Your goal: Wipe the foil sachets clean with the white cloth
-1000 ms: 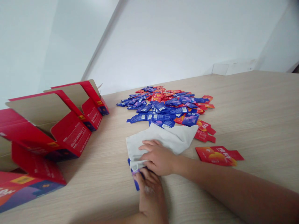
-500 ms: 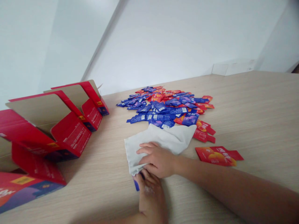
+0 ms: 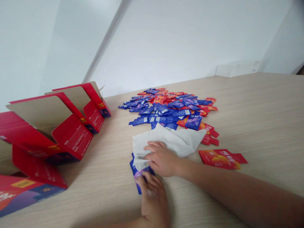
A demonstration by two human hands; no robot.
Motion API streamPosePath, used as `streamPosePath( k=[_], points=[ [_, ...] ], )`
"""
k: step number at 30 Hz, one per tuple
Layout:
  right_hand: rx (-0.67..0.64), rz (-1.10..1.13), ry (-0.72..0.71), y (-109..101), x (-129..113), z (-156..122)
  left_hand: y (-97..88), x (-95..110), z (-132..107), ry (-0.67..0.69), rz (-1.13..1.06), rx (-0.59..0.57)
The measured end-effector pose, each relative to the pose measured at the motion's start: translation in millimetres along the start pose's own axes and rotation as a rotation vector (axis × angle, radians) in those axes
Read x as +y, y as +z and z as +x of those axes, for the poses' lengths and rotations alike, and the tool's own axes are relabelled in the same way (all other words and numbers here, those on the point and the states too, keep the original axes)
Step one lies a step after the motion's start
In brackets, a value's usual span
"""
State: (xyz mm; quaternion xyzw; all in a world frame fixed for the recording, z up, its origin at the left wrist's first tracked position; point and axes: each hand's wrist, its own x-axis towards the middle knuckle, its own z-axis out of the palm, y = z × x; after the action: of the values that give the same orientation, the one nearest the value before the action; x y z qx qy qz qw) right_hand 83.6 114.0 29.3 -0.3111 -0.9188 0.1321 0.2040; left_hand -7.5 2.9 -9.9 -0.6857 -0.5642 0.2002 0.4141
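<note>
Cloth lies under the right hand, whose fingers are spread flat; the left hand, fingers curled, pins a blue pouch to the table. Wiping seems in hand; another stroke calls for that pouch held steady.

One left hand, one right hand, one white cloth, one separate blue packet, one separate red packet and four open red boxes are showing; dozens of heaped packets are overlapping too much for counting.
</note>
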Motion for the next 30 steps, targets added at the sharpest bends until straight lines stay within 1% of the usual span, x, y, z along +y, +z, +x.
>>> streamPosePath(
  k=[2, 6, 8, 10, 12, 13, 14, 16, 18, 20, 23, 27, 30],
  points=[
    [-0.007, 0.021, -0.055, -0.9, 0.3, -0.8, -0.1, -3.0, -0.1, -0.014, 0.005, -0.014],
    [-0.025, 0.062, -0.220, -2.8, 0.4, -2.1, -3.8, -4.9, 0.9, -0.038, -0.015, -0.033],
    [-0.023, 0.068, -0.263, -2.8, 0.2, -2.1, -5.8, -3.4, 1.8, -0.034, -0.018, -0.023],
    [-0.018, 0.058, -0.248, -2.0, 0.1, -1.8, -6.9, -0.9, 2.8, -0.064, -0.014, -0.055],
    [-0.014, 0.041, -0.192, -0.8, 0.0, -1.3, -5.9, 1.5, 3.4, -0.129, -0.004, -0.127],
    [-0.012, 0.031, -0.157, -0.2, 0.0, -1.1, -4.5, 2.2, 3.3, -0.143, 0.000, -0.137],
    [-0.009, 0.023, -0.122, 0.3, 0.1, -0.8, -2.6, 2.4, 2.8, -0.078, 0.008, -0.083],
    [-0.001, 0.010, -0.059, 1.0, 0.3, -0.5, 1.9, 1.7, 1.2, -0.025, 0.030, -0.003],
    [0.006, 0.001, -0.021, 0.9, 0.6, -0.4, 5.0, 0.2, -0.4, -0.016, 0.044, 0.026],
    [0.001, 0.007, -0.031, 0.2, 0.9, -0.5, 4.7, -1.3, -0.9, -0.021, 0.043, 0.012],
    [-0.015, 0.039, -0.118, -1.4, 1.7, -1.2, -1.3, -1.9, 0.8, -0.028, 0.017, -0.029],
    [-0.031, 0.066, -0.230, -3.0, 2.6, -2.0, -8.6, -1.0, 3.2, -0.111, -0.016, -0.112],
    [-0.030, 0.064, -0.227, -2.6, 2.4, -2.1, -7.9, -1.7, 2.5, -0.056, -0.024, -0.069]
  ],
)
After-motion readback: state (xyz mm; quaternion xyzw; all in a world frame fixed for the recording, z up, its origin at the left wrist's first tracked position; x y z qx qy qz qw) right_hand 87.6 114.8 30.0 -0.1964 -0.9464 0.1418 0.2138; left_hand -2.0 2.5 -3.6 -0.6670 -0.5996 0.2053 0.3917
